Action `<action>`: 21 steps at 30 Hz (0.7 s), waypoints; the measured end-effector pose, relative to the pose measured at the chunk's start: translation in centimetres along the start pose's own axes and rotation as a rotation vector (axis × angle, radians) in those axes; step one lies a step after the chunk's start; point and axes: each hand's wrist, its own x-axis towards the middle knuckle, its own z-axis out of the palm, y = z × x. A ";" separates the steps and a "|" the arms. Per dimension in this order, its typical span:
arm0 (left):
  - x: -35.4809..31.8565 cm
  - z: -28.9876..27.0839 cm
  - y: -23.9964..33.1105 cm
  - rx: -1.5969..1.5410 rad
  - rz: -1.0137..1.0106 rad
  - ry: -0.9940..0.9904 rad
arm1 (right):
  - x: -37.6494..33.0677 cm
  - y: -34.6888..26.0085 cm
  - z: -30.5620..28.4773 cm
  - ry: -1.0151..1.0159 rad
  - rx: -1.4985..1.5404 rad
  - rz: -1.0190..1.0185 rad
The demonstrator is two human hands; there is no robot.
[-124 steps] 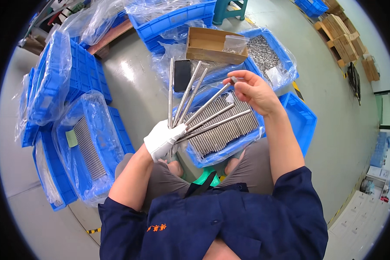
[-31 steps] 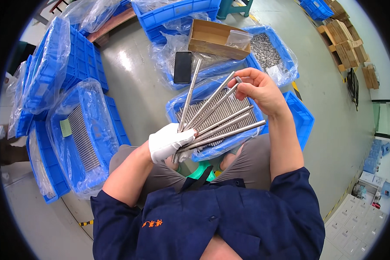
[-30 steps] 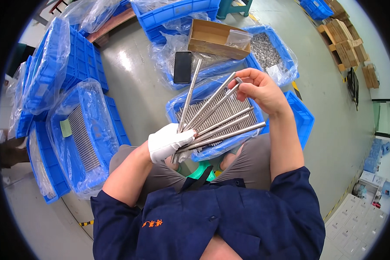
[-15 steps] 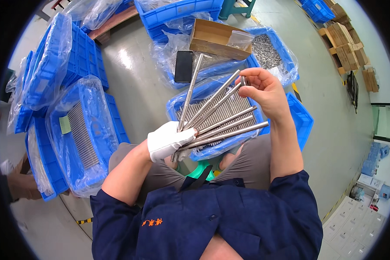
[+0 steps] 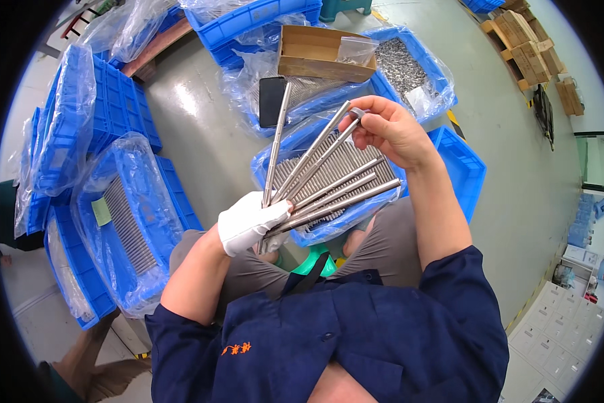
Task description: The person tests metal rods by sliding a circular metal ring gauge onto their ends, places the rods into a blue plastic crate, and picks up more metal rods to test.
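Note:
My left hand [image 5: 251, 220], in a white glove, is closed around the near ends of several slim metal rods [image 5: 312, 152], which fan out away from me. My bare right hand [image 5: 397, 134] pinches a small grey, ring-like metal piece [image 5: 359, 114] at the far tip of one of these rods. Whether the piece sits around the tip or only against it, I cannot tell. Below the fan stands a blue bin [image 5: 259, 160] lined with clear plastic, holding many similar rods in rows.
Beyond it, a black phone [image 5: 271, 102] and an open cardboard box [image 5: 323, 69] rest on another lined bin. A bin of small metal parts [image 5: 401, 62] is at far right, a blue bin [image 5: 473, 176] nearer. Stacked blue bins [image 5: 117, 101] stand left; another person's limb [image 5: 87, 363] shows lower left.
My right fingers have turned the small metal piece at the rod tip, and it looks lighter now. Both hands and the rods sit slightly further left. The other person shows more at lower left.

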 end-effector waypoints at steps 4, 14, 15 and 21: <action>-0.1 -0.1 0.1 0.025 -0.054 -0.010 | -0.5 -0.8 -0.1 0.022 -0.127 0.020; -0.3 0.0 -0.2 -0.016 -0.029 0.001 | -0.2 0.4 0.5 -0.037 0.124 -0.048; -0.3 -0.1 -0.2 -0.008 -0.022 -0.013 | -0.4 0.1 0.6 -0.016 0.091 -0.038; -0.4 -0.1 -0.4 -0.034 -0.008 -0.019 | -0.4 0.0 1.0 -0.005 0.047 -0.017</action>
